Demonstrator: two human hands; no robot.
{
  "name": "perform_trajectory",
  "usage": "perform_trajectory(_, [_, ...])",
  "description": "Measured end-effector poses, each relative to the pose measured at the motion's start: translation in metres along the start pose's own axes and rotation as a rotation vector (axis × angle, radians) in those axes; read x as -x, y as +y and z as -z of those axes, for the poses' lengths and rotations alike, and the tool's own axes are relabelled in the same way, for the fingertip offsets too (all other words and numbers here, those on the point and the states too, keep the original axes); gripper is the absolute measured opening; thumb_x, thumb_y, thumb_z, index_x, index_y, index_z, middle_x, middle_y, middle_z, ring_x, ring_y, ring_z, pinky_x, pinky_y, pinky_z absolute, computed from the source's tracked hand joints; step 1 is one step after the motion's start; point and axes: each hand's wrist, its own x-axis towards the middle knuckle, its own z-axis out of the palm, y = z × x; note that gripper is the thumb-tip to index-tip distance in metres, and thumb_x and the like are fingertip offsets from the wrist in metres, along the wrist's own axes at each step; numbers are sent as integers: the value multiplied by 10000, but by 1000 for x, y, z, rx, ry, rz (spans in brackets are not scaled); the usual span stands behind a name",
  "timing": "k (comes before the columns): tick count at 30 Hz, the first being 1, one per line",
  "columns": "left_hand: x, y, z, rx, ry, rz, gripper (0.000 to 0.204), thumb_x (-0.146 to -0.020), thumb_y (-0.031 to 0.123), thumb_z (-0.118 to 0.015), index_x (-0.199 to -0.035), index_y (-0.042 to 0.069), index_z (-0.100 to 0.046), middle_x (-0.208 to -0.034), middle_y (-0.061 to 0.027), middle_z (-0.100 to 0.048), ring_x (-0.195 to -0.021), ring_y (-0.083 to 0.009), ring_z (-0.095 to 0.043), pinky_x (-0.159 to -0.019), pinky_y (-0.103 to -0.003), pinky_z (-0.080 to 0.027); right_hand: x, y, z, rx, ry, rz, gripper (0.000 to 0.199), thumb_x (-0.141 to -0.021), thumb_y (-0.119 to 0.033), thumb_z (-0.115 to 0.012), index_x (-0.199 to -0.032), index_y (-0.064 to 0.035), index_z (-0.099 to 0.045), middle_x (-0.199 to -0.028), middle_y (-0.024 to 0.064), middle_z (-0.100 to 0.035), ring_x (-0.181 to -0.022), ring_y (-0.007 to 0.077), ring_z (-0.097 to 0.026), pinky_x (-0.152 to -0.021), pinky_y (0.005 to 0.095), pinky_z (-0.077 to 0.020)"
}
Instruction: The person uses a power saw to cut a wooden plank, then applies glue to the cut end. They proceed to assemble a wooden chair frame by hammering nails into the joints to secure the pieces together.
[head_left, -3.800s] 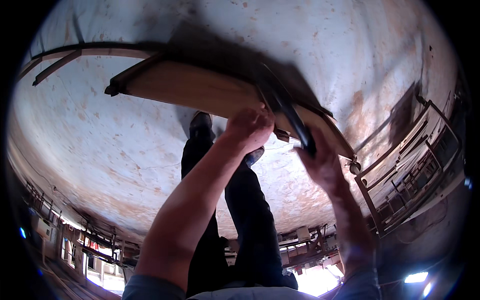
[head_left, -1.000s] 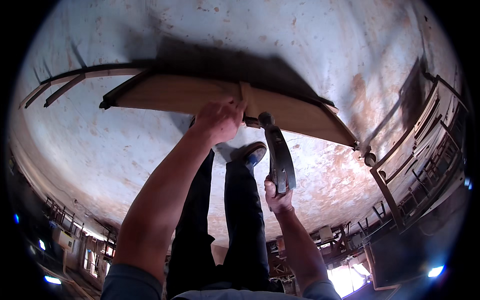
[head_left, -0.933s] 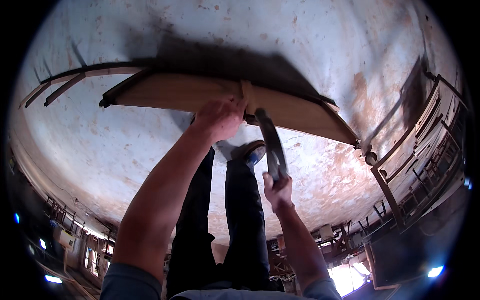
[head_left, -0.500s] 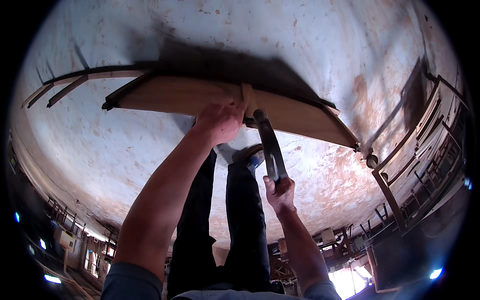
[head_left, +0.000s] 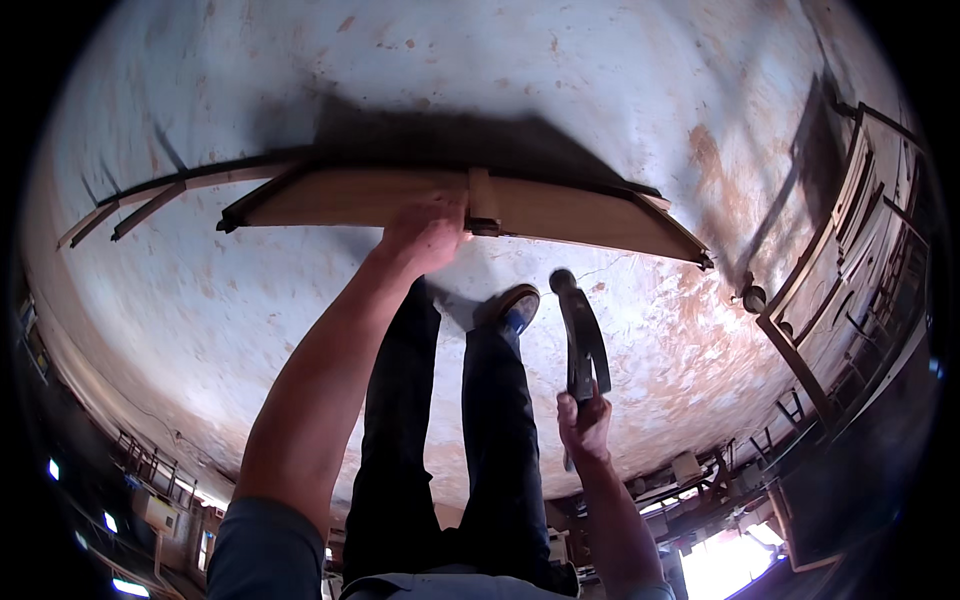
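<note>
A flat wooden panel with a dark frame point(head_left: 580, 212) lies on the pale, rust-stained floor in front of my feet. My left hand point(head_left: 425, 232) presses on its near edge, fingers closed beside a small upright wooden block point(head_left: 484, 200). My right hand point(head_left: 585, 425) grips the handle of a dark hammer point(head_left: 580, 335). The hammer is raised, its head pointing up and away, hanging clear of the panel's near edge. My legs in dark trousers and one shoe point(head_left: 508, 305) stand just below the panel.
Thin dark wooden strips point(head_left: 140, 200) lie on the floor at the left. Wooden frames point(head_left: 850, 270) are stacked at the right, with a small round object point(head_left: 754, 298) near them. Machinery and clutter line the lower rim.
The hammer has pulled back from the panel's edge and now hangs lower and further right. My left hand has stayed on the panel by the small block.
</note>
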Motion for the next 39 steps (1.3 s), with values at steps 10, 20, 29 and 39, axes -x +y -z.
perform_trajectory(10, [26,10,36,-169,-148,337,729,-868,293,-691,-1463,45,-350,-1244,-208,-608,-1147,-370,-587,-972,-472,-462,124,111,18,86,121,-385,354,-878,-323,-692,-820,-5,-549,-625,221,-557,-617,454,-584,-549,471,-449])
perform_trajectory(20, [177,88,103,-507,-58,10,566,-799,110,-707,-1311,34,-477,-1190,-182,-614,-1130,-371,-558,-975,-474,-449,348,226,-24,-73,156,-844,595,-916,-557,-556,-797,23,-620,-595,168,-634,-528,281,-665,-513,403,-553])
perform_trajectory(29, [246,228,101,-630,-567,101,642,-801,403,-654,-1319,40,-543,-1199,-238,-631,-1134,-387,-600,-958,-469,-483,461,263,43,-794,155,-1056,675,-909,-603,-524,-753,45,-628,-677,150,-641,-557,266,-662,-493,397,-570])
perform_trajectory(39, [66,635,67,-491,-380,-547,561,-860,360,-622,-1323,60,-517,-1192,-214,-642,-1092,-371,-622,-919,-470,-494,461,285,68,-1300,539,-1045,593,-909,-514,-585,-725,51,-581,-591,136,-576,-477,271,-604,-439,423,-527])
